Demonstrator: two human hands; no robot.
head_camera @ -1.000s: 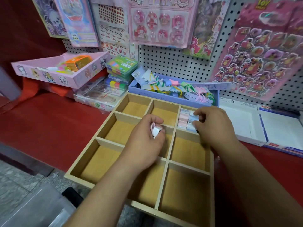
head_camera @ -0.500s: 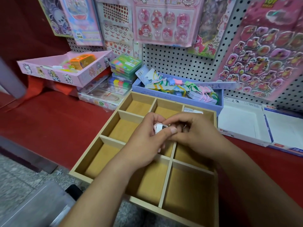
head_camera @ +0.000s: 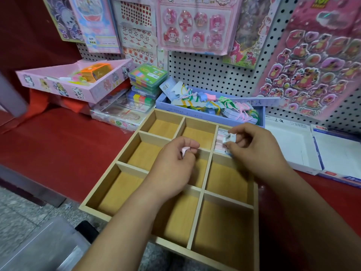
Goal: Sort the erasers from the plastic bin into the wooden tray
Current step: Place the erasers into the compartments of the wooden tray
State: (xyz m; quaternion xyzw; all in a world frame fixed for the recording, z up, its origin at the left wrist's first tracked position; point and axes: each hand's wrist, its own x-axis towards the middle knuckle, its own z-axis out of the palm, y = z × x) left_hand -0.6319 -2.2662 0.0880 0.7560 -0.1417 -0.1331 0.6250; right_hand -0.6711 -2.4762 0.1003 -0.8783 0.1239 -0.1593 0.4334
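Note:
A wooden tray point(head_camera: 129, 166) with several compartments lies on the red counter. Its far right compartment holds a row of pale pink and blue erasers point(head_camera: 219, 142). My right hand point(head_camera: 256, 151) hovers over that compartment, pinching a small white eraser point(head_camera: 229, 138) between thumb and fingers. My left hand point(head_camera: 173, 169) is over the tray's middle, closed on a small pink eraser point(head_camera: 184, 150) that peeks out by the thumb. A clear plastic bin point(head_camera: 39, 249) shows blurred at the bottom left, its contents hidden.
A blue box of coloured tags point(head_camera: 211, 112) stands right behind the tray. A pink box point(head_camera: 74, 86) and stacked plastic cases point(head_camera: 147, 81) sit at the back left. White open boxes point(head_camera: 293, 147) lie to the right. A pegboard with sticker sheets point(head_camera: 197, 26) rises behind.
The hands met over the tray's middle half a second ago; now they are apart. The right hand has carried a white eraser to the far right compartment, while the left keeps a pink one.

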